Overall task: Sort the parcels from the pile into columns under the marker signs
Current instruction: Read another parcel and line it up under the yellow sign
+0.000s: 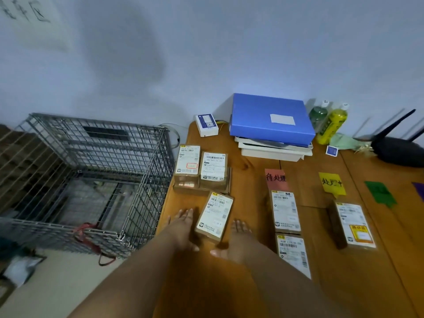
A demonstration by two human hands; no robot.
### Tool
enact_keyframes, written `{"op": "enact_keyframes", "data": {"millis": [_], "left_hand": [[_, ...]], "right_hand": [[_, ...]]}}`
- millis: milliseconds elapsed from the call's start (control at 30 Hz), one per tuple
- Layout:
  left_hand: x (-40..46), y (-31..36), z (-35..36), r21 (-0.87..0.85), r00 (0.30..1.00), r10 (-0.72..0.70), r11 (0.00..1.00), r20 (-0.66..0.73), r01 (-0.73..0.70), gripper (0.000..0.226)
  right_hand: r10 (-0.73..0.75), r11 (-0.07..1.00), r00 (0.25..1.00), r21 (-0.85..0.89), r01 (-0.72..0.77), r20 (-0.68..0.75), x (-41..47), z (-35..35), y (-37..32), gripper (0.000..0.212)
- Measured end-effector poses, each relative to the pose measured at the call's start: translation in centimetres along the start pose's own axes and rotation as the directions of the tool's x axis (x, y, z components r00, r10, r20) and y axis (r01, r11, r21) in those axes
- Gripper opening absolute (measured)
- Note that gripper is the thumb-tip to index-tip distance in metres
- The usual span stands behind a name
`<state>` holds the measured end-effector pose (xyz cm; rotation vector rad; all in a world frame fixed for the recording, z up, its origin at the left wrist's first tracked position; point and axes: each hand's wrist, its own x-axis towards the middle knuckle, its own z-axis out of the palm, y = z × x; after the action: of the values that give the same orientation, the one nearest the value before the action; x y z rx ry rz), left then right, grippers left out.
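A brown parcel with a white label lies tilted on the wooden table, between my two hands. My left hand is at its left side, fingers stretched and apart. My right hand is at its right side, fingers also extended. Both thumbs point inward below the parcel's near end; I cannot tell whether they touch it. The pile of three parcels sits just beyond. Under the pink sign lie two parcels in a column. Below the yellow sign is one parcel.
A green sign and a purple sign are at the right. A blue folder on white trays, two bottles and a black router stand at the back. A wire cage stands left of the table.
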<state>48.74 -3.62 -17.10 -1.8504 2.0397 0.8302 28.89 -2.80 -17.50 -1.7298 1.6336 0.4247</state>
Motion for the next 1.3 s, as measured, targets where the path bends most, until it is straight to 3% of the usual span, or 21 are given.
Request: {"op": "enact_keyframes", "data": {"millis": [167,367,500,633,733,867,1000,1133,1300], "left_hand": [[1.7,0.2,0.7,-0.243,1.0,-0.022,0.97,-0.009,0.019,0.112],[2.3,0.6,1.3,-0.416,1.0,-0.016,0.909,0.009,0.018,0.086],[1.3,1.1,1.8,-0.502,0.998,-0.062,0.863,0.001,0.054,0.062],[-0.5,2.0,1.9,-0.543,0.996,-0.08,0.838,-0.028,0.052,0.049],[-2.1,3.3,1.1,-0.546,0.994,-0.063,0.838,-0.086,0.006,0.047],[-4.7,6.0,-1.8,-0.514,0.965,-0.023,0.849,-0.262,-0.119,0.051],[-8.3,10.1,-7.6,-0.451,0.866,0.009,0.851,-0.5,-0.269,0.069],[-11.7,14.1,-14.9,-0.315,0.67,0.053,0.854,-0.74,-0.415,0.073],[-16.1,18.1,-22.4,-0.166,0.454,0.098,0.847,-0.886,-0.506,0.076]], "right_hand": [[0.026,0.978,0.998,0.207,-0.014,-0.053,2.1,1.8,-1.0,0.119],[0.064,0.893,0.993,0.451,-0.012,-0.1,3.7,2.7,-1.3,0.112],[0.09,0.888,0.994,0.458,-0.052,-0.062,3.1,3.1,-1.1,0.117],[0.059,0.887,0.994,0.462,-0.012,-0.087,1.4,2.6,-0.6,0.099],[-0.021,0.879,0.989,0.47,0.087,-0.144,-0.2,1.4,0.3,0.083],[-0.149,0.848,0.947,0.455,0.27,-0.285,-4.8,-2.6,0.9,0.06],[-0.232,0.8,0.834,0.389,0.456,-0.5,-9.9,-9.4,0.5,0.077],[-0.301,0.768,0.669,0.243,0.593,-0.68,-15.6,-17.5,-0.5,0.082],[-0.357,0.719,0.474,0.088,0.69,-0.805,-22.2,-25.1,-1.3,0.082]]}}
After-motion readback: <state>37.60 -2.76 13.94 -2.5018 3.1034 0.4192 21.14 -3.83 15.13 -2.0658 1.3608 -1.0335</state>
